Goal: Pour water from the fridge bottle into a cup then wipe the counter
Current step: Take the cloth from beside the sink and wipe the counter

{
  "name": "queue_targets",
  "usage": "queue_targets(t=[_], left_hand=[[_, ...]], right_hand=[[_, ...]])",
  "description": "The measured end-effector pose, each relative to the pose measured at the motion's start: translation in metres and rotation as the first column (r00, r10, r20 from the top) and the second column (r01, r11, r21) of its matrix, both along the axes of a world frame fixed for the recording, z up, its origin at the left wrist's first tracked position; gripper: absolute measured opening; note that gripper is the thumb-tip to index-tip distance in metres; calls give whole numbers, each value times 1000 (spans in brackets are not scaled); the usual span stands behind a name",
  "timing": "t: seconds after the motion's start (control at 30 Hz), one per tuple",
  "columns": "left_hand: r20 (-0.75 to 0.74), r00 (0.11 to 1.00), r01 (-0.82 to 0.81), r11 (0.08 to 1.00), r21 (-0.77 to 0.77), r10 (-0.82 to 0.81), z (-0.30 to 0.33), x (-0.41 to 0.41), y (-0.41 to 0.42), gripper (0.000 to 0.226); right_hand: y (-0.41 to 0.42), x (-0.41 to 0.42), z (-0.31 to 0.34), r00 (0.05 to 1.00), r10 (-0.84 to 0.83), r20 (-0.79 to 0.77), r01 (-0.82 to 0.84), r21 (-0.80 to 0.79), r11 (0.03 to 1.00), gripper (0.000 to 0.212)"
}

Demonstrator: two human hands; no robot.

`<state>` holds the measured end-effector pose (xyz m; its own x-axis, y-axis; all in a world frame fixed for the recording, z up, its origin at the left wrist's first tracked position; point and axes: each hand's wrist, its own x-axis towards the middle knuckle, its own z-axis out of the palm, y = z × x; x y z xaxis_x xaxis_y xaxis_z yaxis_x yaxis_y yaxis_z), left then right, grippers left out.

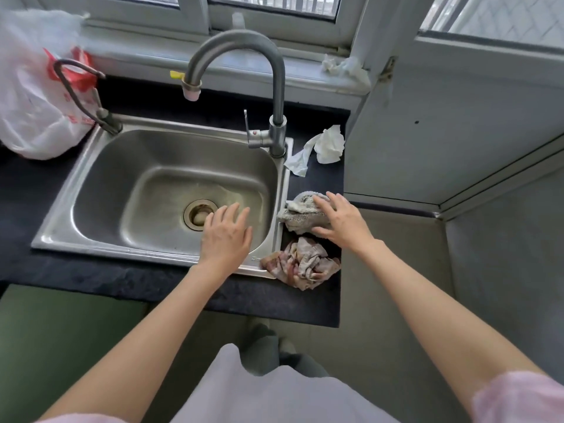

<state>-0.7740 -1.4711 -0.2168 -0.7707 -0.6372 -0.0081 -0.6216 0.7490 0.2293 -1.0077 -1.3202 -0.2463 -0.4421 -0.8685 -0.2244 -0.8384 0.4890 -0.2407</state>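
Head cam: hands spread — L [225, 236] over sink [91, 166], R [341, 221] on grey rag [300, 209], tap [259, 87] behind.

Sink [100, 190]: steel basin sitting sunk into the dark top, drain showing at its bottom.
Tall faucet [276, 87]: rising at the sink's back right corner, arching over the basin.
Thin faucet [91, 99]: standing at the sink's back left corner.
Plastic bag [33, 96]: white and red, lying left of the sink.
Crumpled tissue [326, 145]: lying right of the sink, near the tall faucet.
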Motion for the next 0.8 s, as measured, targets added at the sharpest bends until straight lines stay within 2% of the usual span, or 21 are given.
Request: queue_targets(t=[0.13, 0.3, 0.6, 0.8], left_hand=[[-6, 1000, 17, 1000, 9, -17, -8, -3, -11, 41], [-15, 1000, 25, 999, 25, -25, -13, -3, -12, 40], [-22, 1000, 0, 999, 40, 1, -8, 15, 0, 40], [-22, 998, -50, 998, 39, 51, 3, 27, 14, 40]], right_hand=[[-5, -6, -10, 998, 54, 8, -54, -45, 998, 84], [-7, -4, -19, 998, 33, -49, -43, -208, 977, 76], [-4, 6, -11, 996, -76, 48, 88, -349, 933, 56], [14, 15, 13, 985, -159, 74, 175, -484, 857, 54]])
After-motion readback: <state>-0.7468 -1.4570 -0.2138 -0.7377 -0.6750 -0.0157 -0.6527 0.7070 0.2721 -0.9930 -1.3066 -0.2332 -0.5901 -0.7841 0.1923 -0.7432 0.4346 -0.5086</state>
